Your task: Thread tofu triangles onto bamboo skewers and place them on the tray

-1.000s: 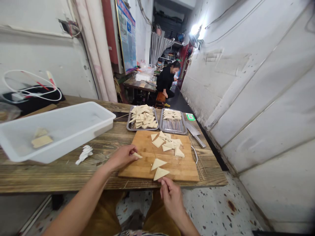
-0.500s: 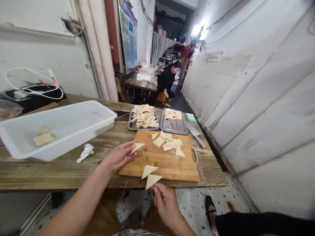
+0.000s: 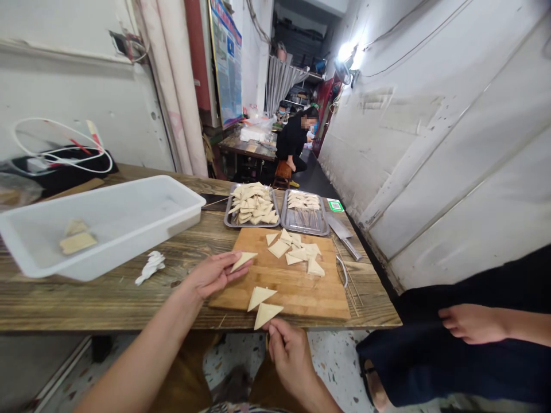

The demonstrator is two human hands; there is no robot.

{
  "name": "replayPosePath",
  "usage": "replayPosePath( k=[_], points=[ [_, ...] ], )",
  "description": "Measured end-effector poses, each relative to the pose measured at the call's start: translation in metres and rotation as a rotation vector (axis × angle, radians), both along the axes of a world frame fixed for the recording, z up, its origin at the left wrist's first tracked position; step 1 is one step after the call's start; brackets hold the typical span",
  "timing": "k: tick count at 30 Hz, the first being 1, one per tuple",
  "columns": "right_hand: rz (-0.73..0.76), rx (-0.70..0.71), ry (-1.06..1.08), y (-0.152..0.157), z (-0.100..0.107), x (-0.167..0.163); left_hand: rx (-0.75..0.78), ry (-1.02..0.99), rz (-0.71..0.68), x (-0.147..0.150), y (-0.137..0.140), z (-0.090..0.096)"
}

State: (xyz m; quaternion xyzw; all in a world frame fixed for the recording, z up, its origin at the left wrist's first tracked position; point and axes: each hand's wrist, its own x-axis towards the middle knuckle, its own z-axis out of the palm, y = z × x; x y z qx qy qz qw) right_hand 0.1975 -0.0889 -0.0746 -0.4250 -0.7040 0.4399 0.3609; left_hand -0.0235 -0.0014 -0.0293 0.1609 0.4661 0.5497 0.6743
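Left hand [image 3: 220,274] is pinching one flat cream triangular slice [image 3: 243,261] over the left side of the tan rectangular wooden cutting board [image 3: 297,295]; right hand [image 3: 287,347] is pinching the near end of a lined-up pair of cream triangles [image 3: 267,315] at the board's near edge. More cream slices [image 3: 297,253] are lying far right on the board, two shiny metal trays [image 3: 306,232] sitting beyond on the brown wooden tabletop [image 3: 181,301].
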Motion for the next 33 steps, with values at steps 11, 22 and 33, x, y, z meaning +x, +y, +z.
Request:
replayPosePath(
  k=[11, 22, 33],
  points=[
    [-0.001, -0.006, -0.011, 0.0, 0.002, -0.001, -0.009, 0.0, -0.018, 0.006, -0.002, 0.001],
    [-0.022, -0.022, 0.001, -0.001, 0.002, -0.002, 0.011, 0.014, -0.03, 0.009, -0.004, 0.004],
    [-0.03, 0.002, -0.022, -0.001, 0.007, -0.003, 0.009, 0.031, -0.016, 0.016, -0.005, 0.008]
  ],
)
